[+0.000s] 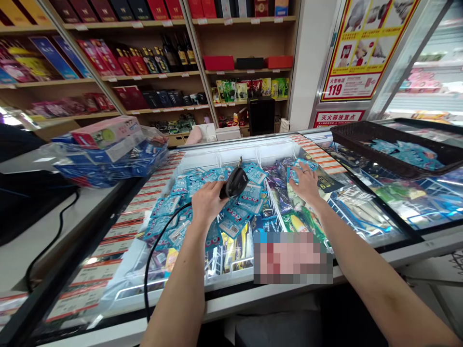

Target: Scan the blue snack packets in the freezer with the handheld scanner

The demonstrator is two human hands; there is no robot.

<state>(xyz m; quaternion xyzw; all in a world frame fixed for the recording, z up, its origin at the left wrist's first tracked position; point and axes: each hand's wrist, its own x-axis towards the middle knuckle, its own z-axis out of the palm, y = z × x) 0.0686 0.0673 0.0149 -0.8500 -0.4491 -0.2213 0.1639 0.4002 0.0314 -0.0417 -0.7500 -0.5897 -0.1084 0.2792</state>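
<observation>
My left hand [208, 205] is wrapped round a black barcode scanner [235, 184], whose cable [154, 248] runs down past my left forearm. Beneath the scanner lies a loose heap of small blue packets [235, 219], some with barcodes facing up. My right hand [306, 185] reaches forward with its fingers spread, the tips at a single blue packet [306, 166] to the right of the heap. Beside that packet is a dark packet with gold lettering [327, 182]. Whether the heap lies on the freezer's glass or under it, I cannot tell.
The chest freezer [249, 289] holds frozen goods in white wire baskets [277, 207]. A dark brown tray [392, 166] with more blue packets stands at right. Bagged boxes [112, 149] sit on the left counter. Stocked shelves [246, 72] line the back.
</observation>
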